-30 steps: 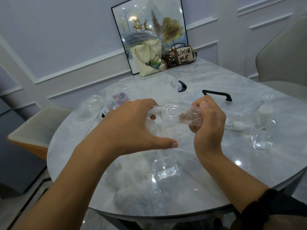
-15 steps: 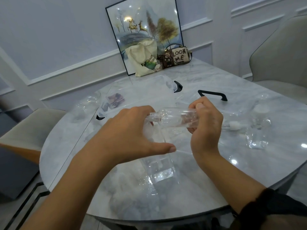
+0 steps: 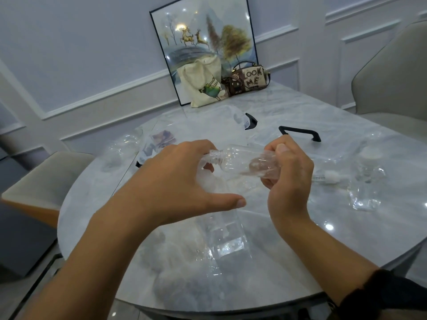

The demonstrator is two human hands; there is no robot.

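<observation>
Bottle (image 3: 238, 161): small, clear plastic, held level above the worktop (image 3: 300, 269), threaded neck pointing left.
Right hand (image 3: 288, 174): fingers and thumb wrapped round the bottle's base end.
Left hand (image 3: 171, 181): fingers curled at the neck, thumb stretched out. I cannot tell if it grips.
Hidden: the base, inside the right hand.
Hard to make out: clear packaging (image 3: 228, 243) below.
</observation>
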